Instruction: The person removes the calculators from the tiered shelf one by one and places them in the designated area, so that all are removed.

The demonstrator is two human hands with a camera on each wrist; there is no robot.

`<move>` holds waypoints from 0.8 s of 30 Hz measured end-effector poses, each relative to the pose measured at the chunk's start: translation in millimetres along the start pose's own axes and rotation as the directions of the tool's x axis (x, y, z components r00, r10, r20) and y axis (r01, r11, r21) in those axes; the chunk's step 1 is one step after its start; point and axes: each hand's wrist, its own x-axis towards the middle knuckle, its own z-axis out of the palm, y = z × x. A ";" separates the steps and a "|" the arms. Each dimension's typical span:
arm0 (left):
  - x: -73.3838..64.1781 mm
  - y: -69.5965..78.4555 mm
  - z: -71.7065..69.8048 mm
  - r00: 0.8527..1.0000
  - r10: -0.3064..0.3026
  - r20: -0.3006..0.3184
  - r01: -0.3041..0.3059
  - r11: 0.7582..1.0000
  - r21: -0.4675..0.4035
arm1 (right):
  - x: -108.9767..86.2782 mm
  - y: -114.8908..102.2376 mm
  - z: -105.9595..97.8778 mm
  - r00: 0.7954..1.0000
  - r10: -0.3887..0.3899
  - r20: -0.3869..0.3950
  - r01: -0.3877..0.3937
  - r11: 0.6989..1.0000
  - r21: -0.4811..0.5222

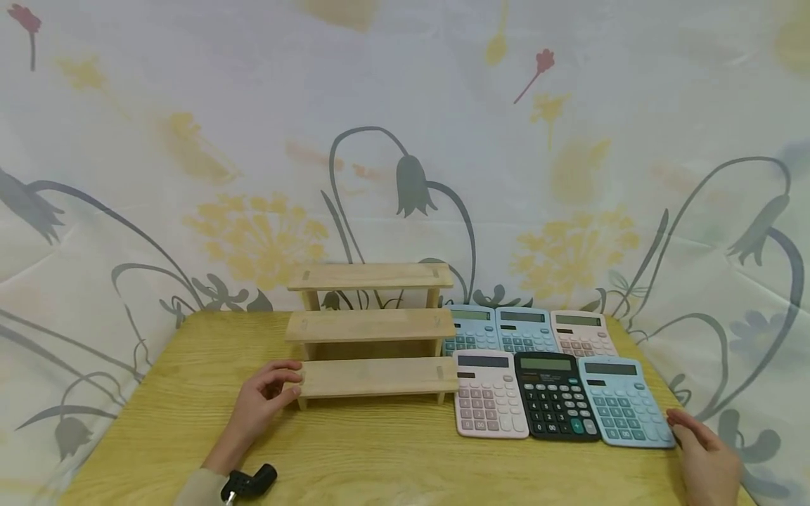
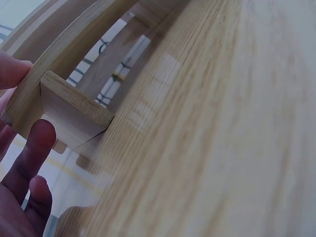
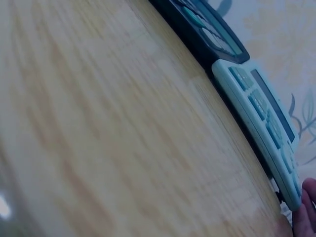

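Note:
A three-step wooden rack (image 1: pixel 380 379) stands on the table, its boards rising toward the back. My left hand (image 1: pixel 262 404) is at the left end of its lowest board, fingers loosely bent. In the left wrist view, a fingertip (image 2: pixel 17 71) meets the board's edge, and other fingers sit below beside the rack's leg (image 2: pixel 74 108). To the right, my right hand (image 1: pixel 705 453) has its fingertips at the right edge of a blue calculator (image 1: pixel 623 397). That calculator lies flat beside a black calculator (image 1: pixel 557 400) and a pink calculator (image 1: pixel 487 400).
Behind the front row lie two more blue calculators (image 1: pixel 525 330) and another pink one (image 1: pixel 579 334), partly covered by the front row and the rack. A flower-patterned curtain (image 1: pixel 405 140) hangs behind the wooden table (image 1: pixel 354 457). On my left wrist is a black strap device (image 1: pixel 249 483).

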 end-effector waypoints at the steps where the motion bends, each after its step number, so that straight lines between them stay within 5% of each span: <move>1: 0.5 -0.1 0.1 1.000 0.002 -0.001 -0.002 1.000 -0.003 | 0.0 -0.2 0.2 1.000 0.000 0.001 0.000 1.000 -0.005; 15: -5.4 2.3 -1.5 1.000 -0.002 -0.024 0.002 1.000 0.019 | 1.2 -0.6 3.4 1.000 -0.020 0.018 0.022 0.997 -0.078; 24: -3.8 3.1 -1.9 1.000 -0.023 -0.015 0.024 0.996 0.081 | -6.5 -15.0 3.4 0.998 0.067 0.020 -0.067 0.998 0.016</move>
